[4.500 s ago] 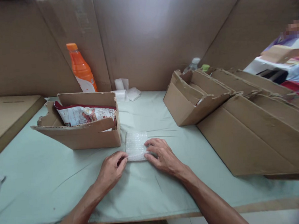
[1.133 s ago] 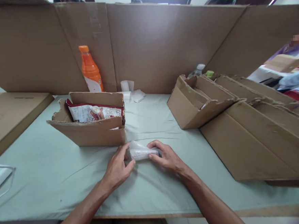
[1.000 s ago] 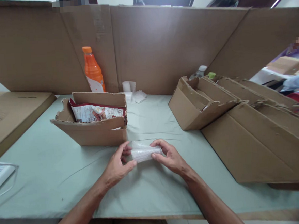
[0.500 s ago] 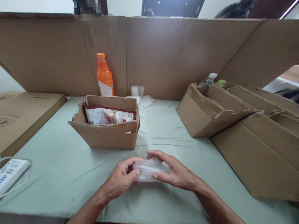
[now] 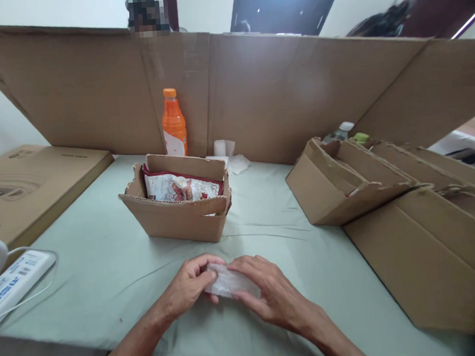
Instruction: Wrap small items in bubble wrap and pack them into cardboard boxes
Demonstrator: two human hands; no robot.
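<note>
A small bundle of clear bubble wrap [image 5: 231, 281] is held just above the near part of the green-covered table [image 5: 183, 325]. My left hand [image 5: 193, 278] pinches its left end between thumb and fingers. Over the right end, my right hand [image 5: 265, 284] curls with fingers on top and the thumb along the near side. Whatever the wrap may contain cannot be made out. Beyond my hands stands an open cardboard box [image 5: 183, 219] with a white and dark-red printed packet [image 5: 183, 186] upright inside.
Behind the box stands an orange drink bottle [image 5: 174, 120], with white tissue [image 5: 240, 164] to its right. Open cardboard boxes [image 5: 413, 252] line the right side. At left are a flat carton [image 5: 30, 187] and a white power strip [image 5: 19, 280]. A cardboard wall [image 5: 288, 93] closes the back.
My right hand has closed further over the bubble wrap, its fingers now reaching across the top. The wrap looks flatter and more compact. The whole view has shifted slightly.
</note>
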